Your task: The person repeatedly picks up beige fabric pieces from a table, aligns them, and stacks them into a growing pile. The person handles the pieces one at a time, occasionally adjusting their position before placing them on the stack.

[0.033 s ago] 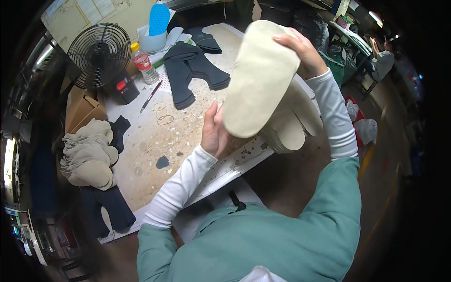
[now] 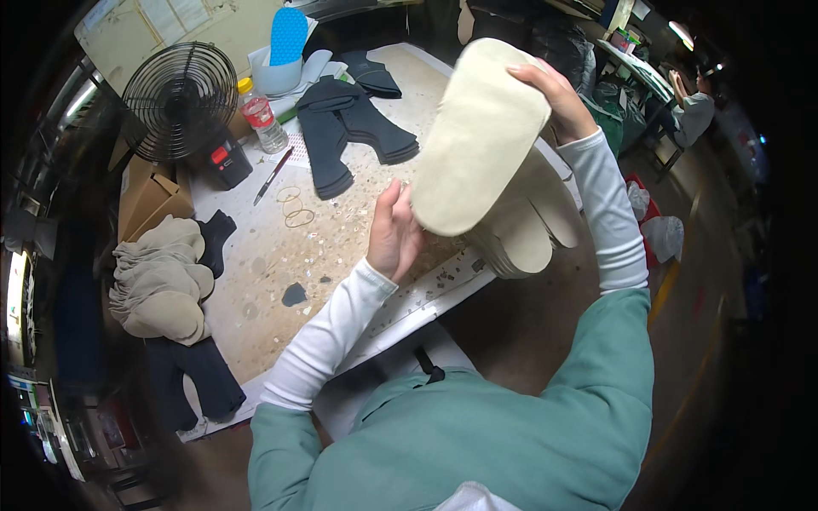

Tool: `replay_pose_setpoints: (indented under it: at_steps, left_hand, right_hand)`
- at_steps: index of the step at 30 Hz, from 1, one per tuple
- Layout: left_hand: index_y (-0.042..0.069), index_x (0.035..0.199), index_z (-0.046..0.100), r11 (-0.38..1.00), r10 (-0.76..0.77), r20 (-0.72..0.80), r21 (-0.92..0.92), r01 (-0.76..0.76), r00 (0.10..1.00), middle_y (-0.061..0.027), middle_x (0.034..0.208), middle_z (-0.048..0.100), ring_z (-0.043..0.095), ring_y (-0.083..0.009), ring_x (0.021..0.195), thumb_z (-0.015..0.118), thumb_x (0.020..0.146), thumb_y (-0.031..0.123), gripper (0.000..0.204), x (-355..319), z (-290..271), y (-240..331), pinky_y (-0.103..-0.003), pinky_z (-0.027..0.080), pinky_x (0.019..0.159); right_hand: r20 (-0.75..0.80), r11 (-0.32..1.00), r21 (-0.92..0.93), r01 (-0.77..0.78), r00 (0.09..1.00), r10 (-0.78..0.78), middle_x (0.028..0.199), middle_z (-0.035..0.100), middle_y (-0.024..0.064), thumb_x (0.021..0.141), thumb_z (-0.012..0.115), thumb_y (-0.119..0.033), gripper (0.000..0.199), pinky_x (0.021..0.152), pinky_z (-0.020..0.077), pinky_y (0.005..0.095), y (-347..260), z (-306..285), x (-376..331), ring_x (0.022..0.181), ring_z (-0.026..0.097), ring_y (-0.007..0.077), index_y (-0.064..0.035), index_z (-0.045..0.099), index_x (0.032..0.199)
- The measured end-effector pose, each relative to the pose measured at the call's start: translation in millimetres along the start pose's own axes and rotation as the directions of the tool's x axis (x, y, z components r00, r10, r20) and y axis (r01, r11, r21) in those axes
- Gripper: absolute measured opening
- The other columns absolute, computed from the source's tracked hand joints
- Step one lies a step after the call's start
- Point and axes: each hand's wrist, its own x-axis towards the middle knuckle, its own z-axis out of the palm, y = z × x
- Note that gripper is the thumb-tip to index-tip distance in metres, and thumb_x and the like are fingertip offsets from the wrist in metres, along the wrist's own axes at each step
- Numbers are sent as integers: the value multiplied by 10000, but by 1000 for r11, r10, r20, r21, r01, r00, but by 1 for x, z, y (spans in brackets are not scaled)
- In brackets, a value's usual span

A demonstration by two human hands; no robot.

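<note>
A matte cream, rounded-oblong sheet [image 2: 481,136] is gripped above the debris-speckled table [image 2: 264,255] by the right hand [image 2: 558,98]; whether its lower end is held by the left hand [image 2: 396,232] cannot be told. That end has been raised slightly.

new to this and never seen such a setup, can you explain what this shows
There is no machine: these are a person's bare hands, seen from a camera worn on their head, looking down; its fisheye lens bends straight edges. The right hand holds a flat, rounded cream piece. The left hand is by its lower left edge; whether it grips is unclear. On the table are dark cut pieces, a beige pile, a pen and a bottle.
</note>
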Motion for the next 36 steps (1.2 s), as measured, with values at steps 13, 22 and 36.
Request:
replay_pose_setpoints:
  at_steps: [13,22,36]
  left_hand:
    - [-32,1366,384,944,-200,-177,-299,141,964,-291,1268,500,565,-369,1144,524,938,404,627,42,-10,-16,-459,443,1059]
    - [39,1309,501,975,-175,-323,72,209,930,-148,1285,592,597,-205,1159,506,986,246,383,-11,-29,11,-276,516,926]
    - [53,1137,616,311,626,-185,950,-24,758,-68,1069,682,645,-148,973,553,959,184,230,-193,-77,166,-297,481,904]
  right_hand:
    - [-158,888,218,-404,884,441,1278,603,110,760,729,-544,809,953,462,357,133,-87,-2,1142,577,213,-42,510,1356]
    - [-382,785,-613,-92,904,-193,1013,640,96,840,754,-358,540,744,496,280,127,-119,-1,833,607,157,-95,594,1283]
    - [372,669,-293,683,726,-579,981,646,126,812,644,-29,179,901,406,338,31,196,-110,982,572,268,-20,680,987]
